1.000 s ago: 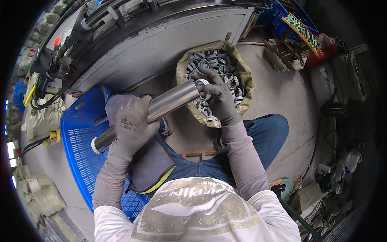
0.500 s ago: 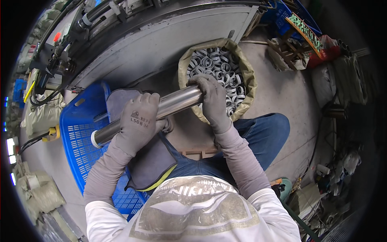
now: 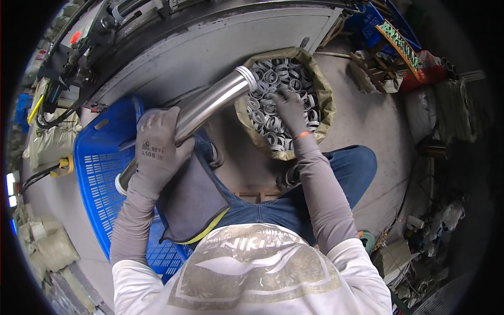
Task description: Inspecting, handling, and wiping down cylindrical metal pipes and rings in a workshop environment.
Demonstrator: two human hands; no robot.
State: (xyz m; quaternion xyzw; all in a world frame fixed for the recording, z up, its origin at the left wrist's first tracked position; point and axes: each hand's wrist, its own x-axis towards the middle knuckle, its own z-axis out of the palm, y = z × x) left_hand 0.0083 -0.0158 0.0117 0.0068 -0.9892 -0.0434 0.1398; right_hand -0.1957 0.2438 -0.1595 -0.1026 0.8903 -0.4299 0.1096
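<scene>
My left hand, in a grey glove, is closed around a shiny metal tube. The tube slants from lower left to upper right. A pale ring sits around its far end, and another pale ring is at its near end. My right hand, gloved too, is over an open sack full of loose grey-white rings. Its fingers are apart and reach down among the rings; whether they touch one is hard to see.
A blue perforated basket stands at my left, with a dark pad over its edge and my leg. Ahead runs a machine with a grey panel. Wrapped bundles lie far left; a wooden piece and bags lie at right.
My right hand has left the tube's far end and moved into the sack. The tube's far end has swung up and away, and a ring shows on it. My left hand has shifted slightly left.
</scene>
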